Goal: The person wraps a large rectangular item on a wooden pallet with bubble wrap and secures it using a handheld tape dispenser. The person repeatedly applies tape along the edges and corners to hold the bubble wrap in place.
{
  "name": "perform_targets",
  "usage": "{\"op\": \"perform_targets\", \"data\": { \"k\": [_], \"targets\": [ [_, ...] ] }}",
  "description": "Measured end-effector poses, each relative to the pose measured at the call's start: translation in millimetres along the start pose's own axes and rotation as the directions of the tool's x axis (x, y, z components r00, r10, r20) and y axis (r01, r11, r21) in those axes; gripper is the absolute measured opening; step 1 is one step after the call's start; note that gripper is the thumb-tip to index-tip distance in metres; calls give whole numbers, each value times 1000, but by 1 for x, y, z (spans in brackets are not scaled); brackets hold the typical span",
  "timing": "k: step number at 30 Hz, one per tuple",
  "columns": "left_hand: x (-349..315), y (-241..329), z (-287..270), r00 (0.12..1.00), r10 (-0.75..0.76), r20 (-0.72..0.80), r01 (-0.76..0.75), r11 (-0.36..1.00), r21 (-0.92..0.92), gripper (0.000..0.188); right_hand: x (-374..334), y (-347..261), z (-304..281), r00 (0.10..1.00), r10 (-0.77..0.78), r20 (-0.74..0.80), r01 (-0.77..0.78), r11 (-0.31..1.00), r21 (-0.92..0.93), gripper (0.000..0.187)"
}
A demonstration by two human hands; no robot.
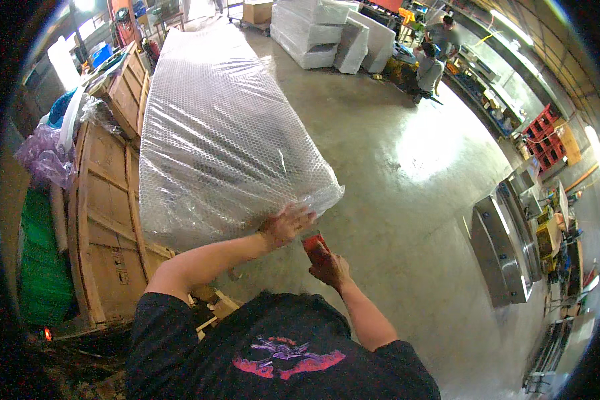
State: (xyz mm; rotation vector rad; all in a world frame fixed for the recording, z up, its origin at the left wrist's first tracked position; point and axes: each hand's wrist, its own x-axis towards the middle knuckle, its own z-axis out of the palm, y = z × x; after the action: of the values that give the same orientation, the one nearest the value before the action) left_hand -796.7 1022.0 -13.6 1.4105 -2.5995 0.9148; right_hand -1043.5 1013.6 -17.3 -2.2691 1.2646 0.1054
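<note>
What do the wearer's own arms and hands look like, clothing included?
Left hand and right hand are bare, no gloves; forearms bare too, no watch or cable visible. Short black fabric sleeves, left and right, belong to a black fabric T-shirt with a pinkish-red and purple graphic. Rings: too small to tell.

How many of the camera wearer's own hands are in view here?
2. The left hand is flat at the near corner of the bubble-wrapped slab; the right hand, beside it, holds a red tool. Neither is fully hidden.
</note>
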Motion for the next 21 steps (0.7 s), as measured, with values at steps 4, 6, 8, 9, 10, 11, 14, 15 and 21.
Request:
{"op": "perform_targets", "data": {
  "k": [4, 6, 8, 9, 10, 11, 14, 15, 21],
  "targets": [
    [-11, 39, 69, 982, 19, 188, -24, 999, 29, 53, 22, -7, 4, 998, -56, -24, 58, 996, 62, 76],
    [-7, 43, 107, 937, -197, 288, 333, 748, -573, 54, 31, -17, -1, 996, -62, -58, 67, 994, 86, 62],
    [-12, 50, 123, 906, -303, 296, 400, 383, -833, 56, 42, -30, -7, 996, -36, -76, 42, 996, 81, 54],
    [-13, 48, 125, 917, -334, 218, 333, 339, -880, 57, 50, -39, -9, 1000, 22, -10, -21, 999, 50, 51],
    [-11, 48, 123, 899, -331, 286, 407, 394, -824, 59, 59, -47, -9, 999, -35, 23, 36, 998, -46, 47],
    [-10, 46, 116, 847, -318, 425, 531, 461, -711, 61, 65, -52, -9, 992, -35, 120, 55, 984, -169, 44],
    [4, 43, 83, 760, -250, 600, 623, 544, -562, 64, 62, -50, 1, 973, -75, 217, 142, 940, -310, 41],
    [10, 42, 71, 693, -279, 665, 683, 548, -482, 64, 52, -45, 6, 957, -79, 280, 177, 922, -345, 42],
    [3, 57, -3, 791, -158, 591, 526, 669, -525, 57, -54, -10, 12, 993, 33, -115, -11, 983, 182, 76]
  ]
}}
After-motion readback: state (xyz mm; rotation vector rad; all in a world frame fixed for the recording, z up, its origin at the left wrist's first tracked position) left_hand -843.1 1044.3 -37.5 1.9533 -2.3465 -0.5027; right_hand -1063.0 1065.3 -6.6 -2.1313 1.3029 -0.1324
